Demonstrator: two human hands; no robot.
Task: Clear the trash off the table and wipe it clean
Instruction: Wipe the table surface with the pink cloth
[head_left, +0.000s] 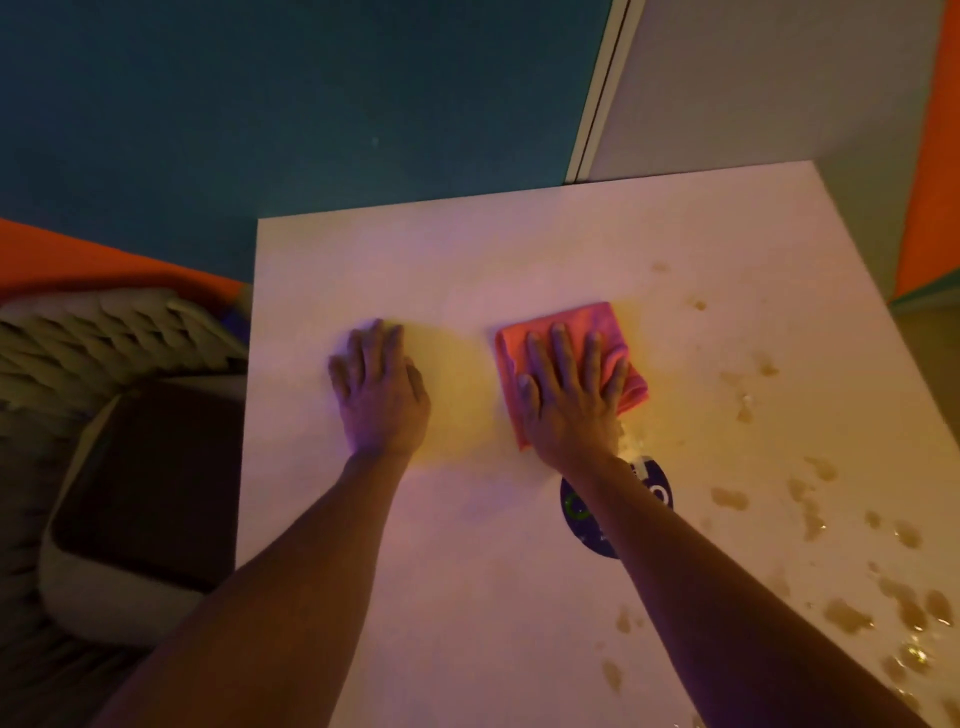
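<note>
Right hand (569, 397): fingers spread, pressing pink cloth (618, 338) flat.
Left hand (379, 392): fingers together, flat near surface (467, 597) left edge.
Spills (841, 616): right side.

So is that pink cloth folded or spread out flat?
Folded. The cloth is a small thick pad under the flat right hand, with layered edges at its right side.

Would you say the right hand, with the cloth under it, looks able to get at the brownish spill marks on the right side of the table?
Probably yes. The right hand lies flat on the pink cloth, and nothing stands on the table between it and the nearest spill marks.
</note>
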